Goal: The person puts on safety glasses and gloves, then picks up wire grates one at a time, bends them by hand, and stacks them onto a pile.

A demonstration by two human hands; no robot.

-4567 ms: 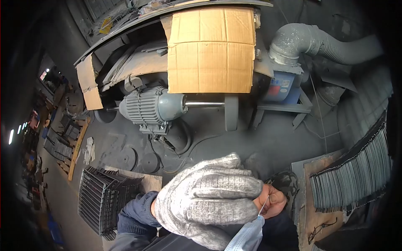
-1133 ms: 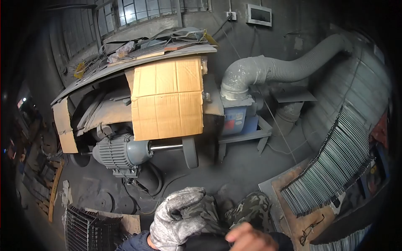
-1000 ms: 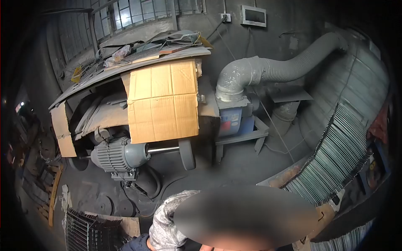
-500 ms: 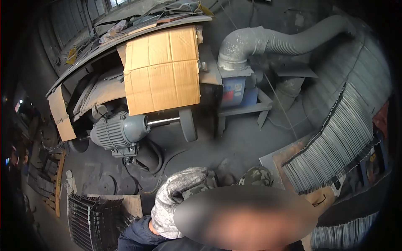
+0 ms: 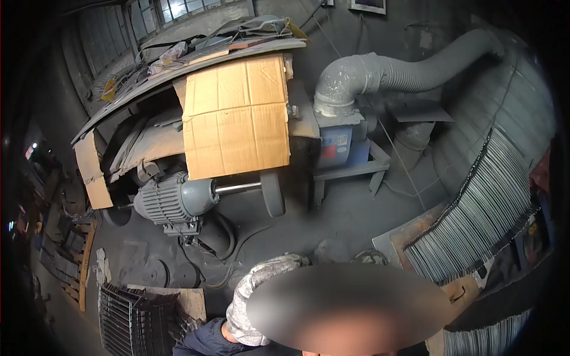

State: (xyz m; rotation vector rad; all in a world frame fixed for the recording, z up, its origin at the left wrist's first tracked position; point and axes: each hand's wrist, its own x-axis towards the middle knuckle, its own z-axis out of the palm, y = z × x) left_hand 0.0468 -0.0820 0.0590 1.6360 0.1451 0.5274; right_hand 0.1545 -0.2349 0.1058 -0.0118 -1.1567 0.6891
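Observation:
My left hand (image 5: pixel 255 296), in a grey-white glove, is raised at the bottom centre. Its upper fingers stretch out to the right in a loose curve, and a blurred oval covers the rest. Nothing shows in its grasp. Skin-coloured patches lie inside and below the oval, but I cannot make out my right hand, its fingers or anything it holds. Beyond the hands stands a grey motor (image 5: pixel 172 199) with a shaft and a wheel (image 5: pixel 272 194), behind a hanging cardboard sheet (image 5: pixel 237 118).
A rack-like stack of dark metal frames (image 5: pixel 127 317) stands at lower left. Many thin metal pieces (image 5: pixel 475 213) are stacked at the right on a board. A blue blower (image 5: pixel 334 148) with a thick grey duct (image 5: pixel 409 72) is at the back. Cables cross the floor.
The camera view has shifted. The blue mask held earlier no longer shows, and my bare right hand has become lost in the blur. My gloved left hand has moved lower and is partly covered.

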